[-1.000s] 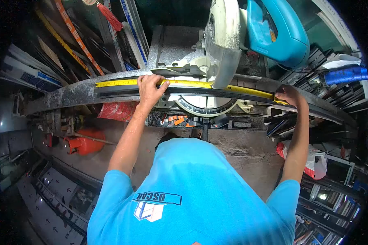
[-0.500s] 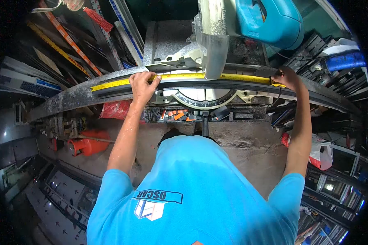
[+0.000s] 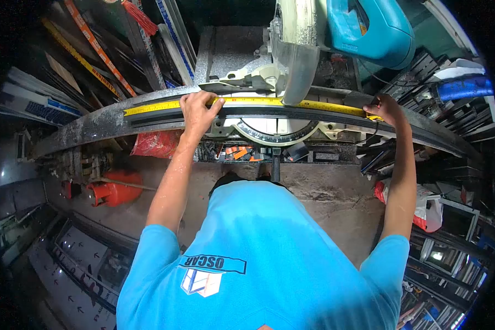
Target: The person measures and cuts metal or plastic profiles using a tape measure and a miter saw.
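Observation:
A yellow tape measure (image 3: 247, 102) is stretched along a long dark profile (image 3: 258, 112), which lies across the base of a miter saw (image 3: 278, 131). My left hand (image 3: 201, 113) pinches the blade left of the saw. At the right, my right hand (image 3: 388, 111) holds the tape's case, mostly hidden by the fingers. The tape's free end lies on the profile's left part. Above the middle of the tape hangs the saw's clear guard (image 3: 301, 71).
The saw's teal motor housing (image 3: 371, 33) stands at the upper right. Profiles lean at the upper left. Orange and black scraps (image 3: 239, 152) lie below the saw table, and a red gas cylinder (image 3: 115, 188) is on the floor at the left.
My left hand has shifted slightly right along the tape, which still lies stretched out. The view has moved a little, so the saw's upper part appears farther right.

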Demonstrator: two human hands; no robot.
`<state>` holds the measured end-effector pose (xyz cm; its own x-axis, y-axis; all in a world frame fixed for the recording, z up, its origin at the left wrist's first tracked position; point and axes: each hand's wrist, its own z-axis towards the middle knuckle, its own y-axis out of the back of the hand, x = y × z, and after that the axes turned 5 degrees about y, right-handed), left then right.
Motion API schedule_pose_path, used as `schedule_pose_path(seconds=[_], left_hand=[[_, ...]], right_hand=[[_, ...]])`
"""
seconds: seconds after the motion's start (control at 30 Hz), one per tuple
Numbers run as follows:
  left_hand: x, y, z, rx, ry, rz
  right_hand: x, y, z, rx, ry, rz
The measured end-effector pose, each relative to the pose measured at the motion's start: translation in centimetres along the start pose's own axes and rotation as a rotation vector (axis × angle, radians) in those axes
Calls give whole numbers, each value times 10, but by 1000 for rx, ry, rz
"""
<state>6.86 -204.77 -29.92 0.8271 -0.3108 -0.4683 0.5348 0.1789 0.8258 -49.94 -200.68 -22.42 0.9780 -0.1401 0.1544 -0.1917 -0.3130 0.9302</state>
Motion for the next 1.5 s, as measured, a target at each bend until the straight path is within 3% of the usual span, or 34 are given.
schedule_pose_path(seconds=[0.23, 0.7, 0.83, 0.93, 1.0, 1.1, 1.27, 1.37, 1.5], left_hand=[[1, 0, -1, -10, -1, 0], [-2, 2, 0, 4, 8, -7], [0, 1, 0, -8, -20, 9], [2, -2, 0, -10, -32, 17], [1, 0, 0, -12, -34, 19], [1, 0, -1, -26, -35, 30], [0, 2, -1, 15, 3, -8], [-2, 4, 1, 40, 11, -19], [1, 0, 2, 41, 4, 7]], right_hand=[[13, 8, -11, -4, -20, 20], [6, -11, -24, -329, 75, -46], [18, 0, -30, -244, -32, 114], [10, -13, -28, -370, -20, 163], [9, -15, -27, -450, 126, 99], [14, -21, -33, -536, 93, 144], [21, -29, -42, -546, 40, 85], [13, -34, -38, -599, 110, 61], [30, -21, -39, -476, -28, 65]])
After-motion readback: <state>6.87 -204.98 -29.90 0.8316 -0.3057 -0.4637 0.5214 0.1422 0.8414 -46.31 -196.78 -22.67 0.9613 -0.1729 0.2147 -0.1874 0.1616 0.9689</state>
